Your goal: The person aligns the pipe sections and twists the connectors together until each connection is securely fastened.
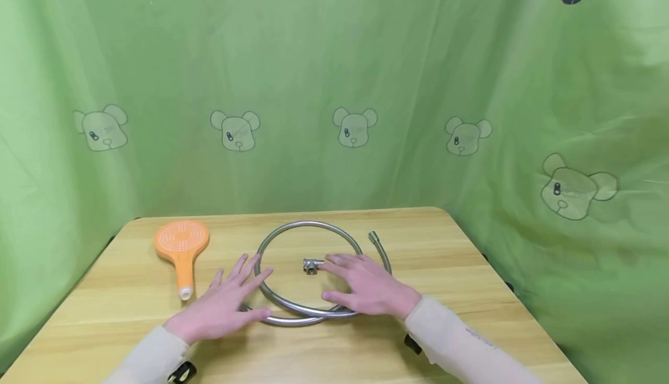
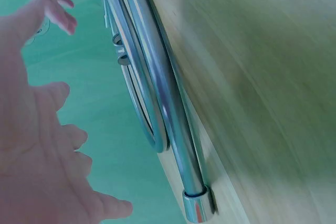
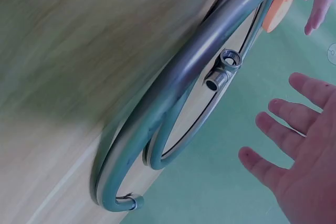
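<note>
A coiled metal shower hose lies on the wooden table, with one end fitting pointing to the back right. Inside its loop sits a small chrome tee fitting, whose round openings show in the right wrist view. My left hand hovers over the hose's left side, fingers spread and holding nothing. Over the loop's right side is my right hand, also spread, its fingertips nearest the tee fitting. In both wrist views the palms are apart from the hose. An orange shower head lies left of the left hand, handle toward me.
The wooden table has its far edge close to a green curtain printed with bear heads. That curtain also hangs along the left and right sides. A dark strap piece sits at the left wrist.
</note>
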A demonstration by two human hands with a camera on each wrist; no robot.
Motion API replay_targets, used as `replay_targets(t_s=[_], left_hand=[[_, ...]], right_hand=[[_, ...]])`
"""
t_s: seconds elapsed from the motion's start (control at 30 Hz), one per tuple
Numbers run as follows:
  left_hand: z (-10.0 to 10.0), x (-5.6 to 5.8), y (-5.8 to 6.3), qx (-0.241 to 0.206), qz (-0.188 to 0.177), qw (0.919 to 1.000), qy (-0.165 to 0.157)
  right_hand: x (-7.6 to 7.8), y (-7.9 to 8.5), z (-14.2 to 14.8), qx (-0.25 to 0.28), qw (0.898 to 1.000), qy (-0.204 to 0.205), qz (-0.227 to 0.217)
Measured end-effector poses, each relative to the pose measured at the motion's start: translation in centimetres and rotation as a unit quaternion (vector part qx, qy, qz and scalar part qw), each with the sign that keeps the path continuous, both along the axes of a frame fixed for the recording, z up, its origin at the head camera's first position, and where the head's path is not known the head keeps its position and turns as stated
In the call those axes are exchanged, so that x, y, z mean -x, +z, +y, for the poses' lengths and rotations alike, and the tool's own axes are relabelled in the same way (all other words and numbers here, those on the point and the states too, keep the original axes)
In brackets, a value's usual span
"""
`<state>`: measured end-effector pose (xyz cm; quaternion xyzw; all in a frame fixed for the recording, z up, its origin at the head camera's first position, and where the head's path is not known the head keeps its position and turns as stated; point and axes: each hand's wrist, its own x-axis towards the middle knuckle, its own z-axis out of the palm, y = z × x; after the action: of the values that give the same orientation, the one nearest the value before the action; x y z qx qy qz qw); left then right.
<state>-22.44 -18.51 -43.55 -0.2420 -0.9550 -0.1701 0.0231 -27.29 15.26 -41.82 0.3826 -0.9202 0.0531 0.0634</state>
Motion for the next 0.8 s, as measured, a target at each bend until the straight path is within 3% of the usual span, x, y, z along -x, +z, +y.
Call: replay_targets(t_s=[0.17,0.33,0.57,0.8], left_hand=[[-1.2,0.5,-0.1,-0.034,0.049,0.9981,0.017],[-2.2,1.3,0.5,-0.08,0.087,0.9914,0.057],[-4.1,1.7,1.4,-0.135,0.079,0.9789,0.132],[-6.5,1.8,2.0,-0.14,0.073,0.9665,0.202]], right_hand=[[0.3,0.0,-0.7,0.028,1.0,0.009,0.008],[0.8,0.3,-1.2,0.053,0.998,-0.003,0.021],[1.2,0.9,-2.2,0.068,0.998,-0.004,0.011],[1.5,1.1,-3.7,0.076,0.997,0.005,-0.001]])
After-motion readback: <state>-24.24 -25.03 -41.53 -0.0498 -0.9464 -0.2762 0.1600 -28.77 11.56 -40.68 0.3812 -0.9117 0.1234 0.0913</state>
